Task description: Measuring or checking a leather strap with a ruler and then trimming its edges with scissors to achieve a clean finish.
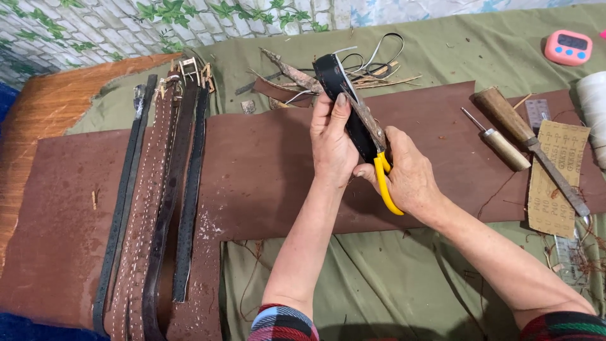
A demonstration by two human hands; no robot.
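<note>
My left hand (331, 142) holds a black leather strap (336, 82) upright over a big brown leather sheet (265, 164), thumb pressed on its face. My right hand (410, 173) grips rusty scissors with yellow handles (382, 180); their blades (363, 113) lie along the strap's right edge. The strap's lower part is hidden between my hands.
Several stitched belts (158, 196) lie side by side at the left. Leather scraps and cords (297, 82) are heaped behind. At the right lie an awl (499, 139), a wooden-handled tool (524, 136), sandpaper (558, 177), a white thread spool (594, 110) and a pink timer (568, 47).
</note>
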